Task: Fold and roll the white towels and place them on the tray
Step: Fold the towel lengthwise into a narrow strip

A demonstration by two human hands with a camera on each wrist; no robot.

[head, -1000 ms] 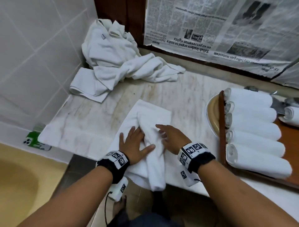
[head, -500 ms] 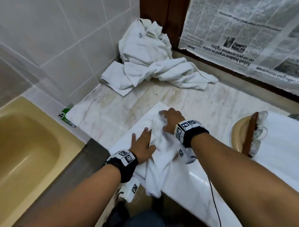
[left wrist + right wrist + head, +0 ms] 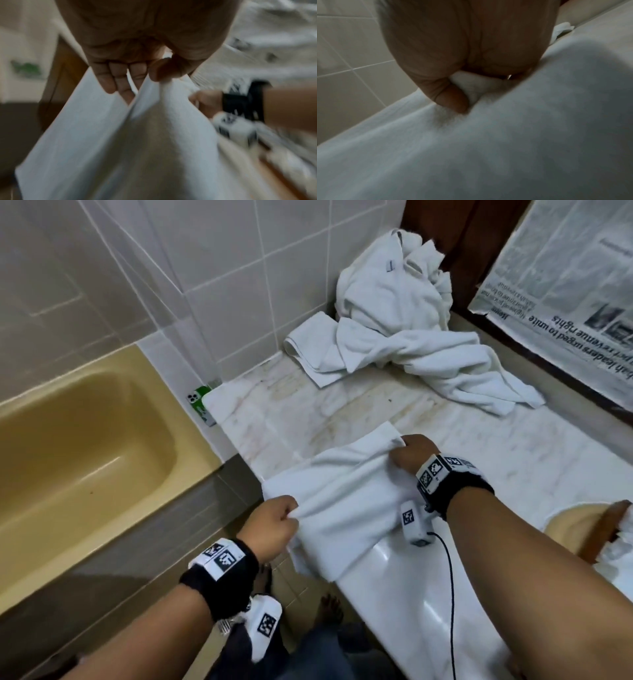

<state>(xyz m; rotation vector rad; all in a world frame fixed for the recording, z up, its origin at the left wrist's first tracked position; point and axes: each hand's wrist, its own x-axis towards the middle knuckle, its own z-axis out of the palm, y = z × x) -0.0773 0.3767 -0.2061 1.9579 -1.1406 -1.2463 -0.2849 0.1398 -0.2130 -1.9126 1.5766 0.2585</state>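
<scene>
A white towel (image 3: 346, 501) lies partly folded over the front edge of the marble counter (image 3: 513, 474), one end hanging down. My left hand (image 3: 274, 525) pinches its near end off the counter's edge; the left wrist view shows the thumb and fingers of that left hand (image 3: 145, 73) clamped on the towel (image 3: 145, 142). My right hand (image 3: 409, 455) grips the far end on the counter, and in the right wrist view the right hand (image 3: 464, 86) is curled round a bunch of towel (image 3: 505, 135). The wooden tray (image 3: 608, 525) shows only as a sliver at the right edge.
A heap of unfolded white towels (image 3: 394, 330) fills the counter's back corner. A yellow bathtub (image 3: 78, 450) lies to the left, with a green phone (image 3: 200, 407) on its ledge. Newspaper (image 3: 565, 302) covers the back wall. A yellow basin (image 3: 568, 525) sits under the tray.
Both hands went from lying flat on the towel to gripping its two ends and stretching it. The view swung left, so the tray with rolled towels slid almost out of sight.
</scene>
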